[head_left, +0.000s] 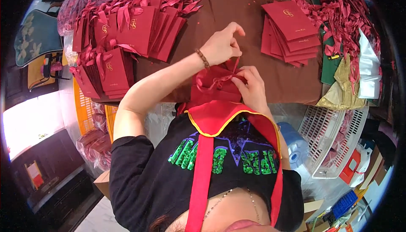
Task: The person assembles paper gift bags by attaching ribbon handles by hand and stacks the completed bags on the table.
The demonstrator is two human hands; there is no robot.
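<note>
A dark red paper bag (215, 89) lies at the table's near edge, close against my apron. Thin red ribbon (220, 81) loops loosely across its top. My left hand (220, 48) is raised above the bag, index finger bent, the other fingers closed on a ribbon end that runs down to the bag. Lower and to the right, my right hand (252, 86) pinches the ribbon at the bag's right side between thumb and fingers. The bag's lower part is hidden behind the red apron (220, 112) with yellow trim.
Stacked red bags with ribbons (144, 29) stand at left; another fanned pile (292, 29) lies at right on the brown tablecloth (228, 3). Tangled ribbons (347, 24) and gold wrapping (344, 88) lie farther right. Below the table are white baskets (323, 134) and a blue water jug (294, 143).
</note>
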